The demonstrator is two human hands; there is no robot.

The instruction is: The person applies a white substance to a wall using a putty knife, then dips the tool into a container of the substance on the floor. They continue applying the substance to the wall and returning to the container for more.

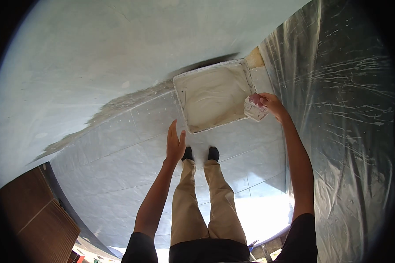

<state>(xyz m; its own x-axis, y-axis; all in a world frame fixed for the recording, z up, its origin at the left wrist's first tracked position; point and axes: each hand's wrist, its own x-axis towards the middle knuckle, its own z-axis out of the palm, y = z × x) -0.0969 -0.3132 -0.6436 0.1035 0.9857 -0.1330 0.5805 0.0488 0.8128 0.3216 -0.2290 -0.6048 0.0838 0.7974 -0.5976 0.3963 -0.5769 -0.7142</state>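
A shallow rectangular tray (215, 97) filled with pale, smeared paste lies on the tiled floor beside the wall. At its right edge my right hand (272, 105) grips a small scoop-like container (255, 108), reddish on top and coated with pale residue. Near the tray's lower left corner, my left hand (175, 142) is empty, its fingers stretched out and the thumb apart, not touching the tray.
A pale wall (83, 57) with a rough unpainted strip along its base rises at upper left. Clear plastic sheeting (342, 122) hangs at right. Brown wooden furniture (35, 210) stands at lower left. My feet are on the grey tiles (140, 153).
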